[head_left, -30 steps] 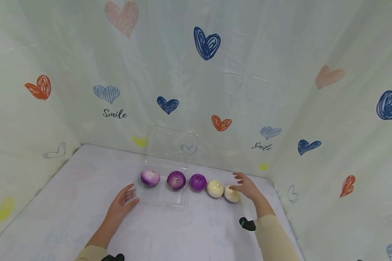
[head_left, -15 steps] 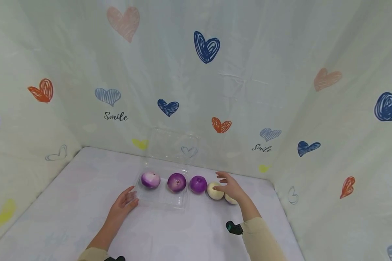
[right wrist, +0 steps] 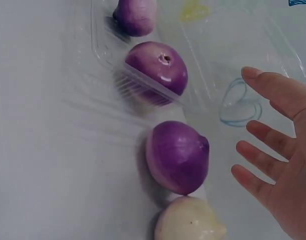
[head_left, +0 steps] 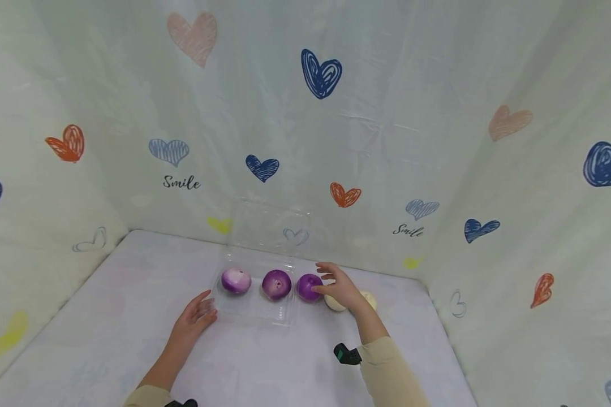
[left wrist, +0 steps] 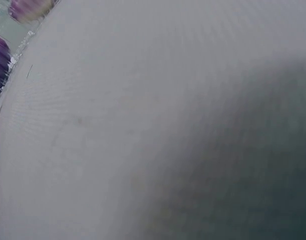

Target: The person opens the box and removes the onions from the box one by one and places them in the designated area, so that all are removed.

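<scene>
A purple onion [head_left: 305, 285] rests on the table just right of a clear plastic clamshell box [head_left: 252, 310]. My right hand [head_left: 342, 289] is over that onion with fingers spread, its thumb overlapping it in the head view. In the right wrist view, the right hand's fingers [right wrist: 265, 185] stand apart from the onion, holding nothing. My left hand [head_left: 189, 321] is at the box's left side, fingers loosely bent and thumb at the front corner. Inside the box sit a purple-and-white onion [head_left: 236, 281] and a darker purple onion [head_left: 276, 284]. The left wrist view shows mostly tabletop.
Two pale onions stand in line to the right, the nearer pale onion [head_left: 335, 304] and a farther pale onion [head_left: 370, 299], both partly hidden by my right hand and arm. The box's clear lid [head_left: 267, 226] stands raised against the heart-printed curtain [head_left: 377, 141] behind the white table [head_left: 265, 367].
My right hand has moved left along the row, from the far pale onion past the nearer one to the loose purple onion. My left hand and the onions have stayed in place.
</scene>
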Demonstrator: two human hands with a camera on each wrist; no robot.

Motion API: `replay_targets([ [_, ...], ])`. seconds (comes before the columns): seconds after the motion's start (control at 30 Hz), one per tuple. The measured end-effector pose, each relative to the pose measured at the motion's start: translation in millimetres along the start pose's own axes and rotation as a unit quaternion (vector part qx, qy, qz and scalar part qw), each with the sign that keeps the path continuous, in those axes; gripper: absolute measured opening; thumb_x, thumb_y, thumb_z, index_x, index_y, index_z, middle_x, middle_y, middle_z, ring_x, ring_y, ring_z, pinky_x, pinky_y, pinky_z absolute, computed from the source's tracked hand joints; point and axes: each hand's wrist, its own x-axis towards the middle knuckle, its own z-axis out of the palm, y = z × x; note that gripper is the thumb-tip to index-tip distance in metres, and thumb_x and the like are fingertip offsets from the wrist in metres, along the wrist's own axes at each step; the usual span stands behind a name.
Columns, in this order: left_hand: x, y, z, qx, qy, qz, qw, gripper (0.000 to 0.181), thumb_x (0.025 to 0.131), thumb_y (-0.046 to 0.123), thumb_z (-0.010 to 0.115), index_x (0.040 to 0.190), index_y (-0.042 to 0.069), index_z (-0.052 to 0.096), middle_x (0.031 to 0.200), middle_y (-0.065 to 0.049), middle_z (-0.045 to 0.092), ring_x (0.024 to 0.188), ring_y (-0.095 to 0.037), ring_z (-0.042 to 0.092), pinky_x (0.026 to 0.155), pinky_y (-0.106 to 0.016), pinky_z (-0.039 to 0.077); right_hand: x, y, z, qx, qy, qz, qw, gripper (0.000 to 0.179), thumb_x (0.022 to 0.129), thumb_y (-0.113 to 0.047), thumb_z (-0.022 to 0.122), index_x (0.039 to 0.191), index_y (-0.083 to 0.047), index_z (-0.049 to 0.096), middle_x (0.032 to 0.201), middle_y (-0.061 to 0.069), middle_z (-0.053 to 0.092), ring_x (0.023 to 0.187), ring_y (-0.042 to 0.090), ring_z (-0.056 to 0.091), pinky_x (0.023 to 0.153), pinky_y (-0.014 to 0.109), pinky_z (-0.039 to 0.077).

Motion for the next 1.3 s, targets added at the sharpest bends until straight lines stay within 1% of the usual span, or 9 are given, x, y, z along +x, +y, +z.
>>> replay_targets([
  [0.1,-0.1,-0.4,0.4,0.001,0.004,0.001,1.0000,0.061,0.095,0.011,0.065,0.147,0.002,0.034,0.140,-0.030,0.042,0.099,0.005,0.057,0.085,-0.016,0.050,3.4,-7.4,8.0,0.012,-0.009,0.001,0.9999,0.062,0.086,-0.008,0.074,0.141,-0.004,0.046,0.134,0.019,0.052,0.122,0.042,0.048,0.096,0.051,0.047],
  [0.23,0.3,0.1,0.9,0.008,0.007,-0.009,0.9999,0.062,0.095,0.014,0.065,0.147,0.003,0.035,0.141,-0.028,0.042,0.098,0.006,0.057,0.085,-0.015,0.050,7.2,-15.0,19.0,0.019,-0.014,-0.004,0.9997,0.061,0.086,-0.008,0.074,0.140,-0.004,0.046,0.135,0.019,0.052,0.123,0.043,0.048,0.097,0.050,0.046],
  [0.37,0.0,0.8,0.7,0.011,0.007,-0.017,0.9998,0.062,0.094,0.014,0.066,0.147,0.002,0.036,0.142,-0.028,0.041,0.098,0.007,0.057,0.085,-0.015,0.050,12.0,-17.7,30.3,0.031,-0.024,-0.021,0.9990,0.060,0.084,-0.004,0.074,0.137,-0.001,0.047,0.133,0.023,0.052,0.120,0.046,0.049,0.095,0.046,0.049],
  [0.43,-0.4,0.9,0.1,0.012,0.007,-0.017,0.9998,0.061,0.094,0.014,0.066,0.146,0.002,0.036,0.142,-0.027,0.041,0.098,0.007,0.056,0.085,-0.015,0.050,15.3,-18.4,36.1,0.034,-0.032,-0.021,0.9987,0.060,0.084,-0.004,0.075,0.137,-0.001,0.047,0.133,0.024,0.051,0.119,0.046,0.049,0.094,0.045,0.049],
  [0.57,-0.5,0.4,-1.0,0.010,0.007,-0.022,0.9997,0.062,0.094,0.015,0.067,0.147,0.004,0.036,0.143,-0.027,0.041,0.098,0.007,0.056,0.085,-0.015,0.050,20.7,-19.6,47.2,0.020,-0.044,-0.012,0.9988,0.061,0.084,-0.007,0.075,0.138,-0.001,0.047,0.134,0.025,0.051,0.120,0.044,0.049,0.094,0.047,0.048],
  [0.73,1.2,-3.4,-2.0,0.012,0.005,-0.025,0.9996,0.063,0.094,0.019,0.068,0.147,0.006,0.037,0.144,-0.025,0.041,0.101,0.006,0.056,0.087,-0.017,0.050,25.3,-21.6,56.9,-0.001,-0.048,-0.005,0.9988,0.061,0.085,-0.010,0.076,0.138,-0.003,0.048,0.134,0.021,0.053,0.120,0.040,0.051,0.094,0.050,0.047],
  [0.9,1.4,-2.9,-0.9,0.011,0.008,-0.022,0.9997,0.062,0.094,0.018,0.068,0.147,0.006,0.038,0.144,-0.024,0.042,0.102,0.006,0.055,0.087,-0.017,0.050,30.2,-22.6,62.5,-0.018,-0.057,0.002,0.9982,0.059,0.085,-0.012,0.076,0.137,-0.006,0.051,0.133,0.018,0.054,0.118,0.037,0.053,0.093,0.049,0.049],
  [1.07,0.0,0.4,0.8,0.010,0.013,-0.019,0.9997,0.060,0.094,0.016,0.067,0.146,0.006,0.039,0.142,-0.025,0.043,0.101,0.005,0.056,0.086,-0.017,0.050,36.5,-22.7,69.1,-0.043,-0.067,0.013,0.9967,0.058,0.085,-0.011,0.076,0.137,-0.005,0.051,0.133,0.015,0.053,0.120,0.035,0.050,0.095,0.047,0.048],
  [1.3,-2.9,1.9,0.5,0.040,0.014,-0.007,0.9991,0.059,0.094,0.021,0.067,0.145,0.007,0.041,0.140,-0.025,0.046,0.102,0.006,0.056,0.086,-0.015,0.049,41.8,-24.4,74.8,-0.065,-0.075,0.016,0.9949,0.055,0.083,-0.010,0.078,0.133,-0.004,0.054,0.132,0.013,0.054,0.121,0.035,0.048,0.097,0.048,0.046],
])
